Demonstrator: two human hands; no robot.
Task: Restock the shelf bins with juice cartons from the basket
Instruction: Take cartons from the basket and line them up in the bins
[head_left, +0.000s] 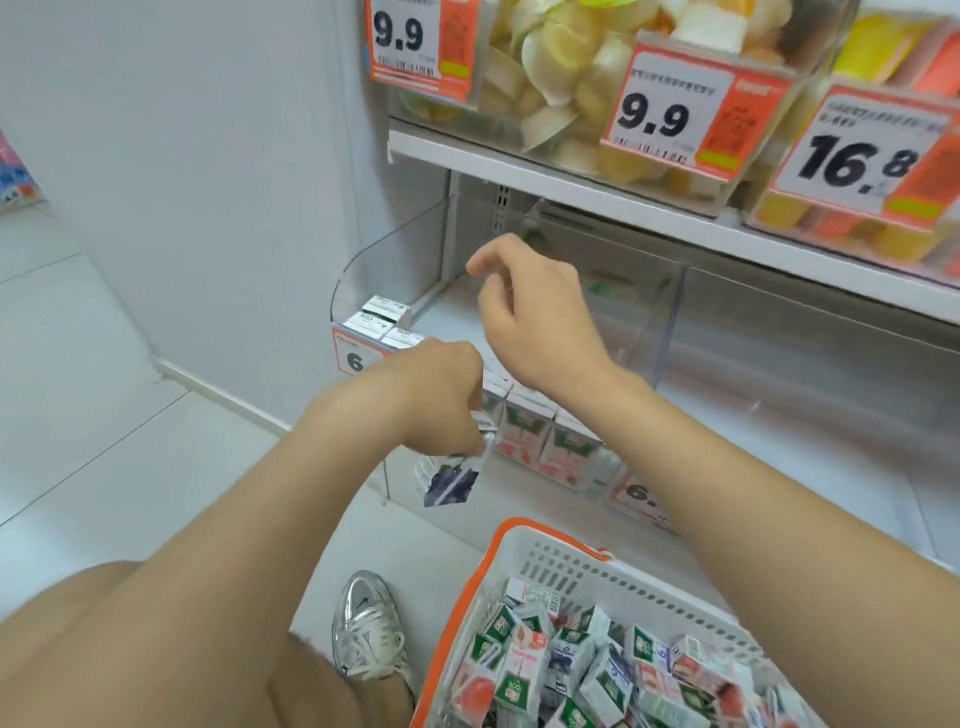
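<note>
My left hand (441, 395) grips the top of a small dark purple juice carton (449, 480), which hangs just in front of the lower shelf bin. My right hand (530, 306) hovers above and behind it, fingers loosely curled, holding nothing. The clear shelf bin (358, 265) holds a few white-topped cartons (379, 319) at its left front. A row of peach-coloured cartons (540, 436) stands along the bin front under my right wrist. The white basket with an orange rim (519, 535) sits at the lower right, filled with several mixed juice cartons (587, 670).
An upper shelf (571, 187) carries clear bins of packaged fruit snacks with price tags 9.9 and 16.8. A white wall (208, 182) stands to the left. A silver sneaker (369, 629) rests on the pale floor beside the basket.
</note>
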